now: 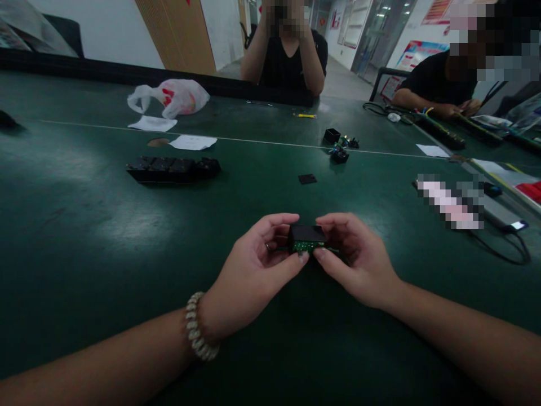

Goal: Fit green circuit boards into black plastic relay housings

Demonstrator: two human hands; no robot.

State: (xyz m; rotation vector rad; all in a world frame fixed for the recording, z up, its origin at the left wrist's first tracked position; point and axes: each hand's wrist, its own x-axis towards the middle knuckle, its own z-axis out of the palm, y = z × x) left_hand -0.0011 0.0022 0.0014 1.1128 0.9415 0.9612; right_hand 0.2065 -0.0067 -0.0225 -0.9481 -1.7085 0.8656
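Note:
Between my two hands is a small black box (307,233) with a green circuit board (307,246) showing along the side that faces me. My left hand (266,259) grips its left side, the thumb pressed at the board's lower edge. From the right, my right hand (357,256) holds it the same way, with its thumb near the board's right corner. Both sets of fingers curl around the box and partly hide its sides. A thin flat black plate (307,179) lies on the table just beyond.
A row of black housings (169,169) sits to the left. Small black parts with wires (339,153) and an open black box (332,135) lie ahead. Farther back are a plastic bag (180,97) and paper (193,142). A cabled device (505,211) is at right. Two people sit across the table.

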